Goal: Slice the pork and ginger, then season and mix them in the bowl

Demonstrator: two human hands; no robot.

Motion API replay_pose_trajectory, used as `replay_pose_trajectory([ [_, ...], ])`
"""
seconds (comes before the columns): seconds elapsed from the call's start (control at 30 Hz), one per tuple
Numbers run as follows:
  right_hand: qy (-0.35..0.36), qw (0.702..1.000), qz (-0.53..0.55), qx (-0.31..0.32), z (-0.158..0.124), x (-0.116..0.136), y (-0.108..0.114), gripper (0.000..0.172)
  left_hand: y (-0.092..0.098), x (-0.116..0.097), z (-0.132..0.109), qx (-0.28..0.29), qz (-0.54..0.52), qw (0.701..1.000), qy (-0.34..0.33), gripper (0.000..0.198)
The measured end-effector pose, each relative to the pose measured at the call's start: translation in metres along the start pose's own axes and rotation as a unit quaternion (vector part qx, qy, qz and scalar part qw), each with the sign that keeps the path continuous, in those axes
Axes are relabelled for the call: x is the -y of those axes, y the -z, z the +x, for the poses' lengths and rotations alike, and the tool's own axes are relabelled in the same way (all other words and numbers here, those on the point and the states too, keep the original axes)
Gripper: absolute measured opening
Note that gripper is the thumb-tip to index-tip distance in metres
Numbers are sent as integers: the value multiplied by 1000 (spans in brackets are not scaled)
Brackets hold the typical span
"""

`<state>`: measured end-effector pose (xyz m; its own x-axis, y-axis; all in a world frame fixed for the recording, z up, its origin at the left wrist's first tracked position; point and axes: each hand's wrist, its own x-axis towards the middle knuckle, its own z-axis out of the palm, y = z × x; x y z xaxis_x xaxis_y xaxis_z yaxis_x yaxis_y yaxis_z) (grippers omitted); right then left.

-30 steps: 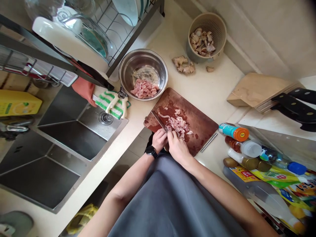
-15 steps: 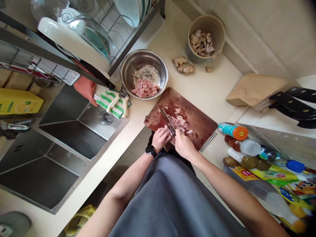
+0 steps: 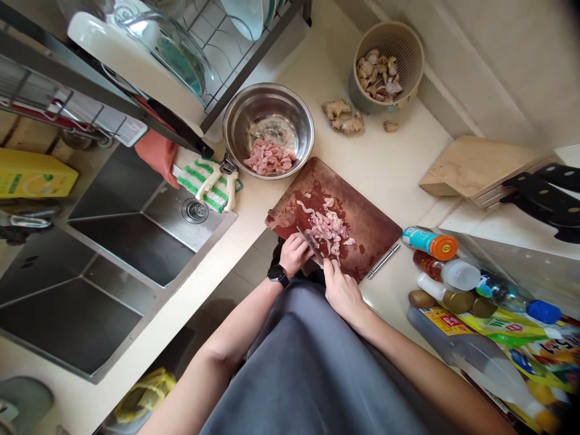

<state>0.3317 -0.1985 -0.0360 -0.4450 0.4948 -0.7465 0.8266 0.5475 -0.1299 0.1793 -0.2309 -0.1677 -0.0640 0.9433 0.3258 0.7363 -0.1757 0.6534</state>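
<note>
The right hand [image 3: 343, 293] is clenched around the knife [image 3: 312, 244], its handle mostly hidden by the fingers and the blade angled up the cutting board [image 3: 369, 232]. The left hand [image 3: 295, 254], with a black watch [image 3: 278, 275] on its wrist, is curled just beside the blade at the board's near edge; whether it pinches anything, I cannot tell. The chopped raw meat [image 3: 328, 230] lies in a heap at the middle of the board, just past the blade, with nothing between them. More sliced meat [image 3: 270, 157] sits in a steel bowl [image 3: 240, 121] at the board's upper left corner. Above the board, ginger [image 3: 343, 117] lies on the desk [image 3: 385, 181] beside a small basket [image 3: 388, 67] of pale pieces. To the left are a sink [image 3: 113, 260] and a striped sponge [image 3: 203, 184], with a dish rack [image 3: 217, 36] at the upper left of the frame. A wooden knife block [image 3: 473, 166] stands at the right, and bottles [image 3: 462, 273] crowd the lower right.
</note>
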Motion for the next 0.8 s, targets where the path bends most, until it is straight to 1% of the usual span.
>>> replay_pose_trajectory([
  [0.07, 0, 1000, 7, -13, 16, 7, 14, 40, 0, 0, -1, 4, 2, 1000, 13, 17],
  [0.13, 8, 999, 16, -35, 33, 15, 30, 37, 0, 0, -1, -4, 6, 1000, 24, 18],
  [0.2, 18, 998, 26, -50, 42, 17, 38, 35, 1, -1, 1, -11, 12, 999, 28, 20],
  [0.27, 19, 998, 34, -44, 34, 11, 32, 35, 2, -3, 4, -13, 17, 1000, 23, 18],
  [0.37, -4, 999, 34, 11, 4, -5, 5, 39, 1, -5, 7, -17, 16, 1000, 13, 12],
  [0.43, -18, 999, 29, 41, -6, -10, -6, 41, 0, -5, 7, -18, 13, 1000, 14, 11],
  [0.5, -12, 999, 32, 29, 2, -6, -1, 38, 0, -5, 5, -17, 11, 1000, 17, 11],
  [0.6, 20, 998, 54, -40, 37, 8, 27, 32, 1, -4, 4, -22, 3, 1000, 22, 11],
  [0.67, 29, 994, 77, -68, 54, 9, 41, 31, 2, -4, 5, -18, -5, 1000, 20, 12],
  [0.73, 31, 991, 108, -69, 53, 0, 41, 31, 3, -5, 7, -17, -4, 1000, 18, 9],
  [0.8, 17, 990, 126, -61, 38, -14, 26, 34, 4, -8, 7, -20, 3, 1000, 20, 8],
])
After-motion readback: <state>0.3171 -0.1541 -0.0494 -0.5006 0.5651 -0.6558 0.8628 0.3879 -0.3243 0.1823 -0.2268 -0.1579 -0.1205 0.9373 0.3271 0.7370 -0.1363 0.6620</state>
